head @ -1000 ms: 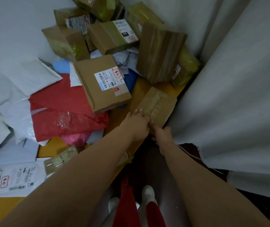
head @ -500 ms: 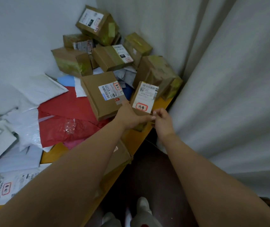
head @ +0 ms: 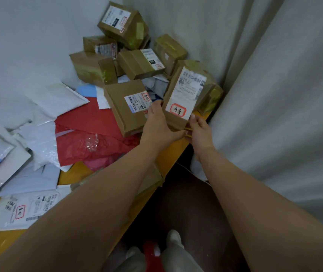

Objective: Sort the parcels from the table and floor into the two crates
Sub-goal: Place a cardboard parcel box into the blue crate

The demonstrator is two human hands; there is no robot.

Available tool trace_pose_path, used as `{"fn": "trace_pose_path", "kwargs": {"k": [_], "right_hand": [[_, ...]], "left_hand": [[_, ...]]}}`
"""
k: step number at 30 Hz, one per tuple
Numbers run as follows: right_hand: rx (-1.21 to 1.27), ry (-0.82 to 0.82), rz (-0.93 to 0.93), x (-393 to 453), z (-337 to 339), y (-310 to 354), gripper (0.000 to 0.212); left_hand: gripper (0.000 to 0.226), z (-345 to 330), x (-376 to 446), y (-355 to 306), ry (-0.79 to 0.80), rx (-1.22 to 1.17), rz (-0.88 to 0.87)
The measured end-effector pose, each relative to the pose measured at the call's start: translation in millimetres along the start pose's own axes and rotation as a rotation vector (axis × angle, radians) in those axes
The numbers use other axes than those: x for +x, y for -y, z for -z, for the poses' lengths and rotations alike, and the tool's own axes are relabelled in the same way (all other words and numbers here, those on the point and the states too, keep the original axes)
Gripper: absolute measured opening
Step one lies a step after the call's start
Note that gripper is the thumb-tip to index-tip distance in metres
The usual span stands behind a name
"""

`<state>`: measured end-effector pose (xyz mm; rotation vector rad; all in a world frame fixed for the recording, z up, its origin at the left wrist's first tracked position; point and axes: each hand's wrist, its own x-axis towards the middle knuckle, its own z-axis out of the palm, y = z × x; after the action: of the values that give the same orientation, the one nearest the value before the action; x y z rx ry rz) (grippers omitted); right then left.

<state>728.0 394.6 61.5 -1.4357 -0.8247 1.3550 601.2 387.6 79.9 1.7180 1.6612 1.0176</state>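
Head view showed two hands pinching one labelled cardboard parcel (head: 184,97), left hand (head: 159,126) and right hand (head: 200,130) gripping its lower edge. Seven more cardboard boxes (head: 139,63) were piled behind on the table (head: 72,171), beside one red mailer bag (head: 90,132).

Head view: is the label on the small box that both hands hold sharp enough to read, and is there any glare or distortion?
Head view: dim, flat light; the label on the small box, held by the left hand and right hand, is soft, only its red-framed mark shows, fine print unreadable; mild glare on the red bag; wide-angle bending stretches the forearms.
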Motion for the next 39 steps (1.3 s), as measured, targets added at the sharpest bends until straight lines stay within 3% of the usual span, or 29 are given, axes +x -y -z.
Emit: {"fn": "trace_pose_path", "kwargs": {"k": [4,8,14,17,20,23,25,28,33,39], "right_hand": [[0.001,0.008,-0.007,-6.6,-13.7,13.5,0.041],[-0.042,0.030,0.000,-20.2,-30.1,18.7,0.044],[-0.123,0.108,-0.083,-46.1,-57.7,-0.8,0.049],[-0.066,0.235,-0.106,-64.6,-82.9,-12.6,0.043],[-0.037,0.413,-0.162,-85.8,-114.1,-17.3,0.059],[-0.021,0.555,-0.191,-107.6,-136.4,-26.5,0.061],[-0.045,0.652,-0.193,-130.6,-145.5,-37.8,0.057],[-0.139,0.768,-0.188,-164.9,-150.9,-55.8,0.052],[-0.307,0.997,-0.152,-236.2,-172.7,-68.5,0.020],[-0.481,1.198,-0.042,-347.2,-223.4,-96.5,0.045]], "left_hand": [[0.100,21.6,-1.9,-8.6,-0.069,0.009,-0.044],[0.098,43.2,-14.7,-9.9,-0.102,-0.012,-0.040],[0.077,79.5,-46.7,17.1,-0.143,-0.166,0.055],[0.064,107.1,-70.6,33.8,-0.203,-0.265,0.160],[0.053,139.8,-105.5,50.2,-0.296,-0.299,0.271],[0.046,166.6,-148.5,60.0,-0.315,-0.359,0.343],[0.045,180.0,-186.8,61.3,-0.345,-0.306,0.411],[0.059,192.3,-242.2,59.6,-0.371,-0.149,0.597],[0.043,222.5,-343.0,51.3,-0.416,-0.087,0.754],[0.047,279.3,-461.8,49.6,-0.409,0.003,0.929]]}}
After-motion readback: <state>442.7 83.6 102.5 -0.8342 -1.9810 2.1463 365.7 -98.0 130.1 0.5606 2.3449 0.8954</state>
